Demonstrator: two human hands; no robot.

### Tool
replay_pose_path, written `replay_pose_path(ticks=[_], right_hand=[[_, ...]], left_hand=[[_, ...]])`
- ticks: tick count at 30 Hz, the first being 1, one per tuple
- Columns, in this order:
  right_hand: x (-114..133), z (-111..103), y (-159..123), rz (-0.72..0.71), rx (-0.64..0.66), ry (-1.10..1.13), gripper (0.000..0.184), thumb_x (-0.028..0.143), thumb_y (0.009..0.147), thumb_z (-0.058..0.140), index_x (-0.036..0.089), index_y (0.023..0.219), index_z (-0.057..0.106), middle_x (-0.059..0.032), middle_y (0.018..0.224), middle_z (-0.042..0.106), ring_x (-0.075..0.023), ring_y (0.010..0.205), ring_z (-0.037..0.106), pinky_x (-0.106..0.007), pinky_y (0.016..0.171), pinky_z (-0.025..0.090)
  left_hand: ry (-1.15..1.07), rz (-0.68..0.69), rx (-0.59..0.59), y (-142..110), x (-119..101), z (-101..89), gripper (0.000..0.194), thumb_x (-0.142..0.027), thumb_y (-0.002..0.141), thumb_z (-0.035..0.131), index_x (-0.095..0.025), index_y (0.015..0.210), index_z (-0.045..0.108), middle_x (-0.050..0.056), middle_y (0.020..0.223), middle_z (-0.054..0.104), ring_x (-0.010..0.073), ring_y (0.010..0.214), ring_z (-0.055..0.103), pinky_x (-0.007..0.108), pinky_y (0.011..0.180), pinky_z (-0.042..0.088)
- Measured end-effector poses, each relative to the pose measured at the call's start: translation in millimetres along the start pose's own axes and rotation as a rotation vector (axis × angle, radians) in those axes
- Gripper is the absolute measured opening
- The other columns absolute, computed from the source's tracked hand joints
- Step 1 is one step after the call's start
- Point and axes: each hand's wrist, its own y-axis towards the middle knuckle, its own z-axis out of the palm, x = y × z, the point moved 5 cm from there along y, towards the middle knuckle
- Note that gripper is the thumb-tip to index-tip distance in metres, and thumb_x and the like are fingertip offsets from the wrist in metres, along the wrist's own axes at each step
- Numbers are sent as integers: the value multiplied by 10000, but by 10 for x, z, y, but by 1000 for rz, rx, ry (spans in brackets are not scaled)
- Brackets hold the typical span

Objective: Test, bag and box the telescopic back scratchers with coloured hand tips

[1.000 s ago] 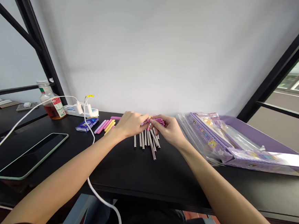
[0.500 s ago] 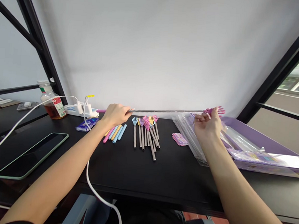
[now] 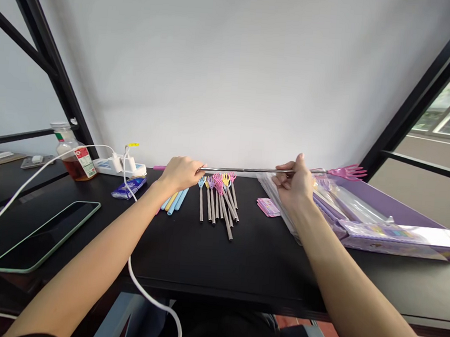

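Note:
A telescopic back scratcher [image 3: 244, 170] is stretched level across the desk, with a pink claw at its right end and a pink handle at its left. My left hand [image 3: 182, 173] is closed around it near the handle. On the metal rod, short of the claw, my right hand [image 3: 296, 182] pinches with thumb and fingers. Below the rod lies a bunch of back scratcher rods [image 3: 222, 202] with blue, yellow, purple and pink claws. Coloured handle tubes [image 3: 175, 201] lie beside my left wrist, partly hidden by it.
Pink cards [image 3: 268, 207] and clear plastic sleeves [image 3: 280, 204] lie right of the bunch. A purple box [image 3: 397, 203] stands at the right. On the left are a phone [image 3: 46, 235], a blue packet [image 3: 129, 187], a power strip [image 3: 118, 167], a bottle [image 3: 74, 154] and a white cable [image 3: 152, 300].
My right hand has moved left along the rod, from the claw onto the metal. The claw now sticks out farther right. My left hand keeps its grip.

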Motion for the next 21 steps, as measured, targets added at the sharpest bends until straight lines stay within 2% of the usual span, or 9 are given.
replay_pose_path(ticks=[3,5,8,10,12,14,18,21], right_hand=[[59,-164,90,-8,-91,69,624,574,1012,434,192,520,400,48,406,352,-49,324,250,-195,350,294],[44,-174,84,-15,-74,78,627,586,1014,419,197,523,386,62,386,309,-50,317,226,-199,366,324],[-57,-18,-16,-31,39,30,628,697,937,478,213,543,408,79,377,288,-52,312,206,-221,398,387],[-136,113,-91,-18,101,5,625,750,890,500,221,561,451,76,387,310,-57,319,230,-237,416,416],[-155,157,-112,0,105,11,624,762,878,505,219,572,476,65,406,345,-61,330,254,-242,409,408],[-88,64,-60,13,39,44,623,736,902,495,213,565,453,59,414,351,-60,335,256,-228,385,365],[125,-299,135,45,-102,138,606,605,1012,384,199,563,380,64,414,308,-56,329,241,-199,384,330],[175,-429,209,50,-120,152,603,600,1018,367,199,567,361,65,415,298,-59,326,230,-194,383,324]], left_hand=[[30,-61,24,-6,112,-10,357,-373,918,449,-221,705,691,78,648,687,271,654,659,329,559,313],[44,-81,18,-23,73,-35,327,-367,898,480,-214,690,680,77,632,672,264,639,649,326,555,304],[24,9,-57,-43,-222,-98,270,-325,907,477,-215,816,706,68,737,706,241,673,652,316,567,311],[8,94,-105,-55,-435,-139,317,-310,956,415,-209,912,712,69,760,706,223,663,646,312,566,305],[-8,131,-124,-60,-511,-168,350,-323,985,385,-207,949,713,65,735,698,209,638,634,307,553,287],[-1,120,-122,-59,-418,-187,364,-345,992,392,-211,928,724,61,721,703,207,639,633,305,543,262],[73,12,-154,-64,5,-225,491,-387,1007,352,-199,750,726,75,682,706,226,650,644,319,544,235],[103,-59,-158,-74,182,-216,508,-379,988,361,-192,669,709,85,654,700,235,643,647,325,549,235]])
